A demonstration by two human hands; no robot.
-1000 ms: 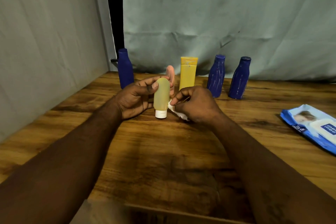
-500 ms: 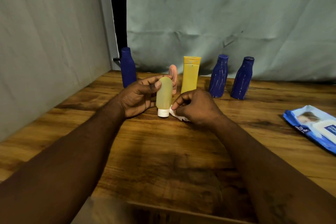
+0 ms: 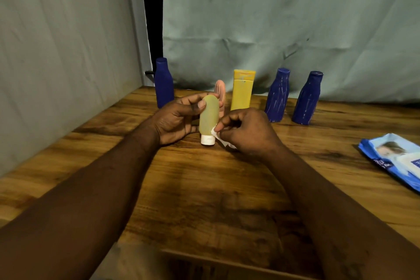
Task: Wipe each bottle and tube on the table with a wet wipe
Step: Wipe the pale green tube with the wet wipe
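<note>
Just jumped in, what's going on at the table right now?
A person is wiping a yellow-green tube. The left hand holds it upright, cap down, while the right hand pinches a white wet wipe against its lower side near the cap. A pink tube, a yellow tube and three blue bottles stand behind. The wipes pack lies at the right.

Table (image 3: 204, 200) layout, clock directions taken from the held tube (image 3: 208, 118) at centre: left hand (image 3: 175, 120) at 9; right hand (image 3: 247, 132) with wipe (image 3: 214, 133) at 3. In the rear row, left bottle (image 3: 163, 84) at 11, rear tube (image 3: 221, 88) at 12, tall tube (image 3: 242, 91) at 1, middle bottle (image 3: 277, 95) and right bottle (image 3: 306, 99) at 2. Pack (image 3: 395, 157) at 4.
</note>
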